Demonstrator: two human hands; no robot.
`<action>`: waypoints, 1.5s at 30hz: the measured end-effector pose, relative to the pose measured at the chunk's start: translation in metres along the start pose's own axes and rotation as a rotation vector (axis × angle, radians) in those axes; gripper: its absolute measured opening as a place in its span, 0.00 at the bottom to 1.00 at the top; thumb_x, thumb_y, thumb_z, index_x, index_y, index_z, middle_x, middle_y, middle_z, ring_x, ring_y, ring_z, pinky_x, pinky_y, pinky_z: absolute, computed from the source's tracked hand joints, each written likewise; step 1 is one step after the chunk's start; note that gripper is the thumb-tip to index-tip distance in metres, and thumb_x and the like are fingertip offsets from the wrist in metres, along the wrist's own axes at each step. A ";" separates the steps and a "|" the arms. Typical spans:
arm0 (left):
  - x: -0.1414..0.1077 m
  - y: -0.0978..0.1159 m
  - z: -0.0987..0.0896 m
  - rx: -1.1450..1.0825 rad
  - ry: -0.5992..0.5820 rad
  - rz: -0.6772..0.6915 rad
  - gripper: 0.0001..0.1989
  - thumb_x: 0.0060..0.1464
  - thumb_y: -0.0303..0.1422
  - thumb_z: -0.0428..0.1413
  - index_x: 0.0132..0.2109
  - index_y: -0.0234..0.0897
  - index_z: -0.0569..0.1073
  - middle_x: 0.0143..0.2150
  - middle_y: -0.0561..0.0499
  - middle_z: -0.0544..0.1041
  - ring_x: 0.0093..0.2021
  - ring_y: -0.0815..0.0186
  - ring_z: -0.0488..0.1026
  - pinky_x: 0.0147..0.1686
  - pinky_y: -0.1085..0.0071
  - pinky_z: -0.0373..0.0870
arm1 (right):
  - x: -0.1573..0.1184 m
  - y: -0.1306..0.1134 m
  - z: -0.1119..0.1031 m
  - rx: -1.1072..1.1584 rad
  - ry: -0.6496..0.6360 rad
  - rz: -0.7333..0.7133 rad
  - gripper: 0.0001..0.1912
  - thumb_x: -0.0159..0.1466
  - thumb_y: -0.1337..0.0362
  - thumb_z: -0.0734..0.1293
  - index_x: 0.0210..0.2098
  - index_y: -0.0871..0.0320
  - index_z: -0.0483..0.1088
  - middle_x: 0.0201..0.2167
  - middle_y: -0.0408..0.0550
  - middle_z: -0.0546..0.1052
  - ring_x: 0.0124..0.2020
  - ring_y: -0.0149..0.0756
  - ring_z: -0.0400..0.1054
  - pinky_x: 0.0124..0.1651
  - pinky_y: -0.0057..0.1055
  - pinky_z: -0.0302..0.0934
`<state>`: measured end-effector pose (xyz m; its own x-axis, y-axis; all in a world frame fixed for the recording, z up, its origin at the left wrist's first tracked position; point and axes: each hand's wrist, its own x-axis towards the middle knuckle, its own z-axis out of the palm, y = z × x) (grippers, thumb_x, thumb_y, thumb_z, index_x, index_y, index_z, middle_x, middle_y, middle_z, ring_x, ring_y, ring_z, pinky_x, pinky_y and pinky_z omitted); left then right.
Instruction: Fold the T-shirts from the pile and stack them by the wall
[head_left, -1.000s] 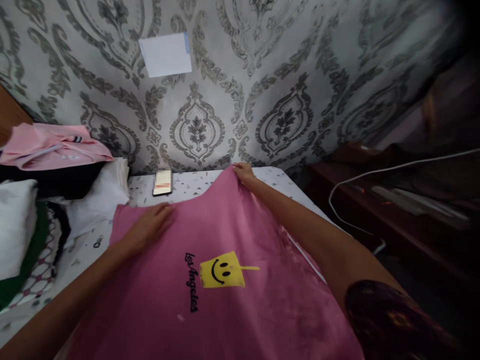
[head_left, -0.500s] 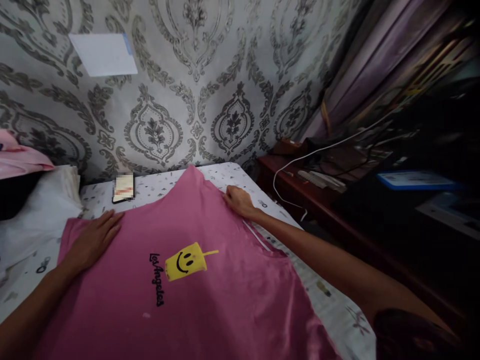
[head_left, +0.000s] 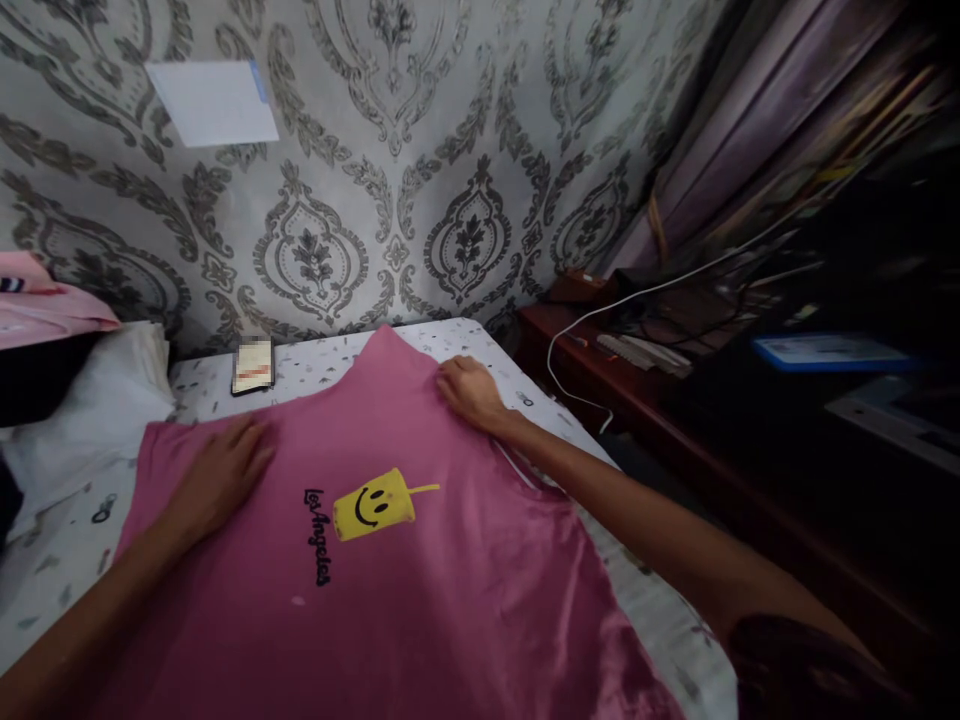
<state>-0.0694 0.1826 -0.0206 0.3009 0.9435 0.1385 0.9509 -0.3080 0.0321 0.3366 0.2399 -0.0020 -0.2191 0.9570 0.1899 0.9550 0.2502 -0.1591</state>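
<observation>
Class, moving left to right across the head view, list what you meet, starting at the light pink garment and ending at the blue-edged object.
Light pink garment → left hand → black lettering → yellow cup print → right hand → blue-edged object.

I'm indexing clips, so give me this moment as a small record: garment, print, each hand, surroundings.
garment: pink shirt, spread over a patterned white sheet
print: yellow smiling cup beside black lettering
left hand: laid on the shirt, palm down
right hand: at the shirt's far right edge, fingers curled; grip unclear
phone: on the sheet, beyond the shirt
wall: patterned, pale paper on it
right side: white cable over dark red furniture
</observation>
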 end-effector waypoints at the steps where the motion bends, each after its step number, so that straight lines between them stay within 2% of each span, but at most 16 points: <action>1: -0.001 0.010 0.000 -0.027 -0.025 0.038 0.28 0.65 0.44 0.40 0.65 0.38 0.67 0.69 0.41 0.64 0.68 0.52 0.61 0.66 0.53 0.58 | 0.002 -0.004 0.003 0.017 -0.036 -0.133 0.18 0.71 0.61 0.57 0.55 0.59 0.69 0.57 0.57 0.73 0.59 0.45 0.64 0.60 0.38 0.55; 3: -0.002 0.024 -0.001 -0.068 -0.080 0.090 0.28 0.65 0.45 0.41 0.67 0.41 0.65 0.70 0.44 0.63 0.69 0.54 0.59 0.67 0.54 0.56 | 0.008 -0.008 0.010 0.049 -0.120 -0.269 0.20 0.71 0.61 0.57 0.59 0.57 0.67 0.62 0.55 0.69 0.64 0.43 0.59 0.65 0.39 0.51; 4: -0.002 0.026 -0.002 -0.069 -0.095 0.086 0.28 0.65 0.45 0.41 0.67 0.41 0.64 0.70 0.43 0.63 0.70 0.54 0.58 0.67 0.53 0.55 | 0.011 -0.008 0.013 0.052 -0.147 -0.245 0.21 0.71 0.60 0.57 0.61 0.58 0.65 0.65 0.56 0.66 0.66 0.44 0.57 0.66 0.41 0.50; 6: -0.006 0.018 -0.008 -0.033 -0.081 0.015 0.28 0.65 0.44 0.41 0.66 0.39 0.64 0.70 0.40 0.63 0.70 0.52 0.57 0.66 0.50 0.55 | 0.015 -0.002 0.016 0.030 -0.153 -0.071 0.23 0.72 0.60 0.55 0.63 0.60 0.63 0.67 0.58 0.63 0.67 0.48 0.55 0.66 0.45 0.50; 7: -0.010 0.010 -0.012 -0.010 -0.055 -0.037 0.27 0.65 0.42 0.42 0.65 0.37 0.65 0.69 0.39 0.64 0.69 0.51 0.58 0.65 0.49 0.55 | 0.016 0.003 0.016 0.017 -0.137 0.010 0.24 0.72 0.60 0.55 0.63 0.62 0.63 0.66 0.61 0.64 0.66 0.49 0.57 0.65 0.46 0.52; 9: -0.027 -0.012 -0.022 0.013 0.002 -0.156 0.25 0.65 0.41 0.42 0.62 0.35 0.67 0.66 0.37 0.67 0.66 0.50 0.62 0.63 0.51 0.59 | 0.009 0.013 0.016 0.011 -0.083 0.031 0.23 0.71 0.61 0.54 0.62 0.63 0.65 0.63 0.63 0.67 0.63 0.50 0.62 0.63 0.45 0.55; 12: -0.066 -0.044 -0.034 -0.007 0.044 -0.376 0.25 0.63 0.43 0.42 0.59 0.32 0.68 0.55 0.37 0.74 0.56 0.51 0.71 0.56 0.56 0.66 | -0.023 0.029 0.014 0.049 0.028 0.026 0.25 0.70 0.58 0.53 0.62 0.61 0.64 0.61 0.62 0.69 0.60 0.50 0.65 0.59 0.45 0.60; 16: -0.107 -0.065 -0.041 -0.064 -0.026 -0.566 0.26 0.57 0.47 0.46 0.50 0.29 0.73 0.42 0.38 0.78 0.48 0.51 0.74 0.49 0.60 0.70 | -0.092 0.045 0.016 0.042 0.084 0.033 0.28 0.69 0.50 0.53 0.59 0.57 0.67 0.56 0.63 0.72 0.58 0.54 0.66 0.57 0.49 0.62; 19: -0.104 -0.066 -0.042 -0.143 -0.049 -0.675 0.25 0.55 0.49 0.49 0.44 0.31 0.75 0.41 0.39 0.79 0.45 0.53 0.76 0.45 0.63 0.70 | -0.130 0.046 0.017 -0.008 0.132 0.014 0.27 0.67 0.49 0.55 0.58 0.56 0.68 0.58 0.65 0.70 0.60 0.57 0.64 0.56 0.52 0.62; 21: -0.089 -0.064 -0.042 -0.210 -0.027 -0.767 0.23 0.53 0.49 0.52 0.42 0.31 0.76 0.44 0.38 0.79 0.47 0.52 0.76 0.44 0.64 0.70 | -0.137 0.035 0.013 -0.022 0.159 -0.037 0.25 0.67 0.50 0.56 0.55 0.55 0.70 0.59 0.65 0.70 0.59 0.58 0.65 0.55 0.53 0.62; 24: -0.061 -0.062 -0.040 -0.278 0.026 -0.846 0.19 0.49 0.45 0.58 0.39 0.32 0.76 0.46 0.35 0.79 0.51 0.47 0.75 0.42 0.64 0.69 | -0.124 -0.005 0.004 0.027 0.153 -0.208 0.21 0.68 0.54 0.57 0.52 0.55 0.73 0.57 0.62 0.72 0.58 0.55 0.66 0.57 0.52 0.61; 28: -0.035 -0.065 -0.034 -0.430 0.085 -0.879 0.13 0.44 0.40 0.62 0.35 0.35 0.75 0.38 0.39 0.80 0.46 0.49 0.77 0.35 0.68 0.68 | -0.080 -0.095 0.001 0.171 0.013 -0.493 0.17 0.71 0.59 0.57 0.49 0.57 0.73 0.55 0.58 0.74 0.57 0.46 0.67 0.60 0.44 0.61; 33: -0.026 -0.073 -0.029 -0.692 0.198 -0.879 0.15 0.42 0.36 0.63 0.37 0.37 0.71 0.26 0.51 0.75 0.30 0.60 0.75 0.26 0.72 0.63 | -0.018 -0.214 0.028 0.244 -0.128 -0.696 0.15 0.70 0.63 0.61 0.51 0.62 0.72 0.60 0.60 0.70 0.59 0.46 0.65 0.62 0.43 0.57; 36: -0.023 -0.078 -0.028 -0.860 0.285 -0.855 0.20 0.43 0.37 0.62 0.44 0.38 0.68 0.22 0.58 0.70 0.22 0.66 0.69 0.23 0.74 0.62 | 0.009 -0.267 0.050 0.300 -0.162 -0.747 0.16 0.72 0.62 0.59 0.54 0.61 0.70 0.60 0.59 0.71 0.62 0.46 0.63 0.63 0.44 0.55; 40: -0.016 -0.086 -0.030 -0.994 0.370 -0.760 0.17 0.41 0.37 0.61 0.39 0.39 0.68 0.23 0.59 0.68 0.20 0.71 0.64 0.22 0.76 0.59 | 0.031 -0.308 0.073 0.332 -0.184 -0.735 0.18 0.73 0.62 0.54 0.56 0.60 0.68 0.59 0.57 0.72 0.60 0.46 0.64 0.61 0.46 0.55; 45: -0.010 -0.102 -0.033 -0.990 0.418 -0.683 0.12 0.38 0.33 0.60 0.33 0.37 0.70 0.25 0.57 0.70 0.24 0.72 0.66 0.23 0.77 0.60 | 0.053 -0.329 0.088 0.333 -0.160 -0.667 0.20 0.73 0.64 0.52 0.59 0.61 0.65 0.60 0.60 0.71 0.62 0.47 0.62 0.62 0.48 0.53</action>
<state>-0.1720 0.2003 0.0078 -0.4441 0.8908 0.0964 0.3881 0.0942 0.9168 -0.0072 0.2211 -0.0251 -0.7787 0.5912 0.2097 0.5056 0.7894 -0.3482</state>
